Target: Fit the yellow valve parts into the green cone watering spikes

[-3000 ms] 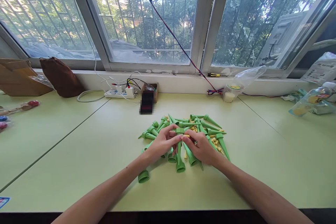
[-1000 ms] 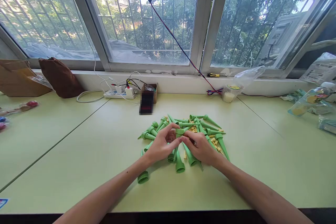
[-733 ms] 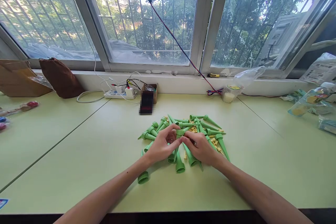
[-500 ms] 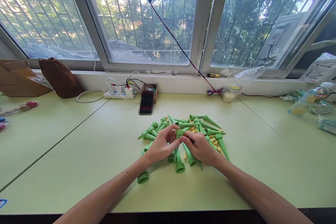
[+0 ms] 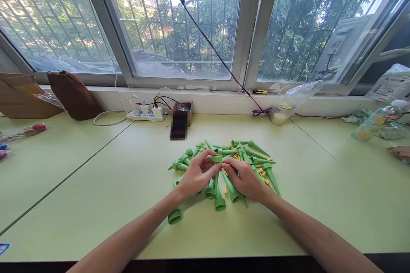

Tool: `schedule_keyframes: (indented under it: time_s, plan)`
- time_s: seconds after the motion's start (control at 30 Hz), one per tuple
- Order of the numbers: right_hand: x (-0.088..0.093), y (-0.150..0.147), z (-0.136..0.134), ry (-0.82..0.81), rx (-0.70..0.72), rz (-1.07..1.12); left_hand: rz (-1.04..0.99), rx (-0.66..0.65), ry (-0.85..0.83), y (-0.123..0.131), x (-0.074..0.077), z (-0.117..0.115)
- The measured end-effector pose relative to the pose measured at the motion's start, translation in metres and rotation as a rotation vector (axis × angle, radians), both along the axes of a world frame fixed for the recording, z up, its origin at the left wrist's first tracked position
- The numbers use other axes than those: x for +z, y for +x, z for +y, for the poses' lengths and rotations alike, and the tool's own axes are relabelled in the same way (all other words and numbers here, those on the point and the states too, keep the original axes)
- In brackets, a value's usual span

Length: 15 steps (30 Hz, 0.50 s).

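Observation:
My left hand [image 5: 196, 175] is closed around a green plastic watering spike [image 5: 217, 158], its wide ridged end up and its narrow end pointing down. Just to the right, my right hand [image 5: 246, 178] has thumb and forefinger pinched together close to the spike's rim; whatever lies between those fingertips is too small to make out. Around and beneath both hands spreads a loose pile of similar green spikes [image 5: 271, 177]. Small yellow plastic pieces [image 5: 262, 173] lie among them, mostly on the right side. My hands hide part of the pile.
A power strip [image 5: 134, 115] with cables, a small box [image 5: 188, 113] and a jar [image 5: 279, 114] stand along the back ledge. A brown pouch [image 5: 73, 96] sits at the left. Bagged items and a bottle [image 5: 382, 117] are at the right, where another person's hand [image 5: 400, 152] shows.
The spike in my left hand has tipped more upright. My right fingers have drawn slightly away from its rim. Another person's hand has appeared at the right edge.

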State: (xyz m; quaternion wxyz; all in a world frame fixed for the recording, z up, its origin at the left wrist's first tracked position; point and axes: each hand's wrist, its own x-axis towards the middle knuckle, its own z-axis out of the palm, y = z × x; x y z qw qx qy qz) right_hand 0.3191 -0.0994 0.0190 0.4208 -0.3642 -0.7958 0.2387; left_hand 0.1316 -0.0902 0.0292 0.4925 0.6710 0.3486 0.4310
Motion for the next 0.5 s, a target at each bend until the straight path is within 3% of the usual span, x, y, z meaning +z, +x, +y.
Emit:
schedule_keyframes:
  time_s: [0.5]
  plan:
    - [-0.0011,0.0001,0.0015,-0.001,-0.011,-0.023,0.123,0.064,0.064,-0.0018,0.0016,-0.001]
